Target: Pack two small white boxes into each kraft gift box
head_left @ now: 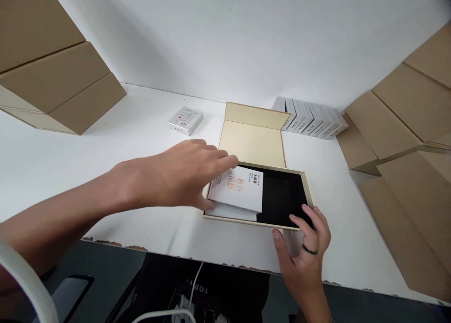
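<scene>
An open gift box (307,186) with a black interior and cream rim lies on the table, its cream lid (252,142) folded back behind it. In its left half is a white tea box (243,186) with orange characters, sitting slightly raised over another white surface. My left hand (172,172) reaches across the left end, its thumb and fingers around the tea box; part of the grip is hidden. At the near right corner, my right hand (306,248) wears a dark ring. Its fingertips hook over the rim while the thumb is outside the near wall.
A single white tea box (186,120) lies behind and to the left. Several similar boxes (310,118) lean in a row at the back right. Brown cardboard-coloured boxes (63,78) are stacked left, with more (398,121) at right. The table's front edge (197,258) is chipped.
</scene>
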The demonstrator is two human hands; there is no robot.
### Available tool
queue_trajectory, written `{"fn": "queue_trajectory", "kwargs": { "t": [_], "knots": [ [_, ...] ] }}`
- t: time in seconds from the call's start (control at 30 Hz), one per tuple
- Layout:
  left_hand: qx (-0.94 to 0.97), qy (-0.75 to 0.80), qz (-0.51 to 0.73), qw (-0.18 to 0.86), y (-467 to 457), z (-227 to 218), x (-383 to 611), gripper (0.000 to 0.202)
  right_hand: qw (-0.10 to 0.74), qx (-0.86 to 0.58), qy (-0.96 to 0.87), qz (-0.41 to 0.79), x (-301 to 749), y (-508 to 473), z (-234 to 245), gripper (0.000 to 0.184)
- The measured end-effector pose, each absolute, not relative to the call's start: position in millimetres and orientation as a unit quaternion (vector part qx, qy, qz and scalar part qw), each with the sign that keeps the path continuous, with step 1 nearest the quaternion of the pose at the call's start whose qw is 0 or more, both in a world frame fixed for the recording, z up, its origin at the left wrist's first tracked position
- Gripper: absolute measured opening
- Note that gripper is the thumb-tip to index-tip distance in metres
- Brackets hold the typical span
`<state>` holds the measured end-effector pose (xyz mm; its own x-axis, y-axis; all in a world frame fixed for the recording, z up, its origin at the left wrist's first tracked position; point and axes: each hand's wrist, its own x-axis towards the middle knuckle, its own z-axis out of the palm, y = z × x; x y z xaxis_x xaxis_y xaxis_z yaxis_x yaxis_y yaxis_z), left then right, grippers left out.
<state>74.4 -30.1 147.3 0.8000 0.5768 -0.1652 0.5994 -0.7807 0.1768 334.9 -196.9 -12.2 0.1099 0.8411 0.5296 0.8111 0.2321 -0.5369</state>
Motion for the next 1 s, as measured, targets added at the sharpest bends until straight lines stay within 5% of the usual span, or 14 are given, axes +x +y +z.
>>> {"fn": "queue_trajectory", "kwargs": {
  "t": [0.13, 0.27, 0.7, 0.8, 1.0],
  "knots": [
    [0.942, 0.300, 0.016, 0.153, -34, 141, 78, 0.041, 0.429, -0.614, -0.662, 0.028, 335, -198, -13, 0.050],
    [0.940, 0.277, 0.097, 0.176, -43, 124, 113, 0.055, 0.479, -0.588, -0.652, 0.012, 338, -199, -17, 0.080],
    [0.908, 0.264, -0.017, 0.324, -50, 91, 173, 0.027, 0.504, -0.577, -0.642, 0.027, 341, -199, -17, 0.079],
    [0.922, 0.255, 0.103, 0.271, -49, 87, 168, 0.009, 0.501, -0.571, -0.650, 0.024, 343, -200, -19, 0.082],
    [0.847, 0.472, 0.243, 0.017, 7, 80, 111, 0.018, 0.496, -0.572, -0.652, 0.026, 341, -199, -16, 0.081]
  ]
}}
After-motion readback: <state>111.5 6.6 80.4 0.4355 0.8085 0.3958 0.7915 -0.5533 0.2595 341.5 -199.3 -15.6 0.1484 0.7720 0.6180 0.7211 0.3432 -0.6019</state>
